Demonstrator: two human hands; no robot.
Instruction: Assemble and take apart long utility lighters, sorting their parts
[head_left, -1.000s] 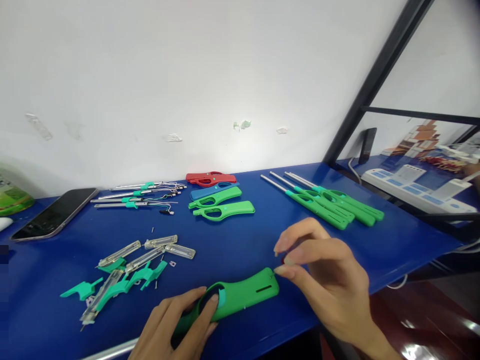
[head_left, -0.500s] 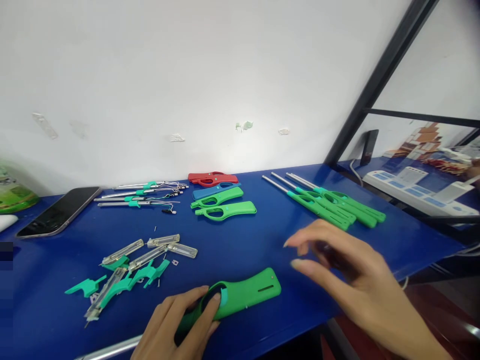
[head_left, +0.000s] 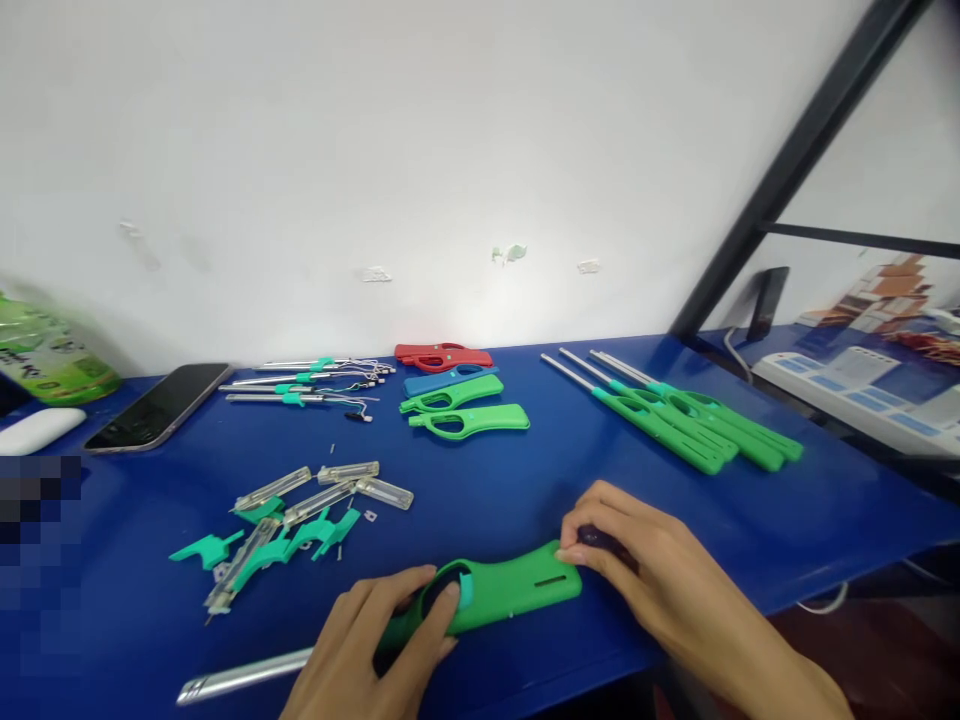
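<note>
A green long-necked gas lighter point(head_left: 517, 590) lies on the blue table near the front edge. Its silver tube point(head_left: 244, 675) points left, and a teal trigger point(head_left: 466, 590) shows in its handle opening. My left hand point(head_left: 379, 640) is closed around the front of the handle and the tube's base. At the other end, my right hand point(head_left: 634, 550) has its thumb and fingertips pinched together at the handle's tip. Tucked in the right hand is a dark rounded handle point(head_left: 606, 541), its far part hidden. Anything tiny between the fingertips cannot be made out.
Left lie clear fuel tanks point(head_left: 386, 492), teal triggers point(head_left: 206, 550) and small metal bits. Behind are metal tubes with wires point(head_left: 277, 399), red, blue and green handle shells point(head_left: 487, 420), and a phone point(head_left: 161, 405). Several green lighters point(head_left: 667, 430) lie right, near a power strip point(head_left: 862, 400).
My right hand has come left and down, from spread fingers above the table to a pinch at the lighter's end. My left hand keeps its hold. The camera view has shifted slightly.
</note>
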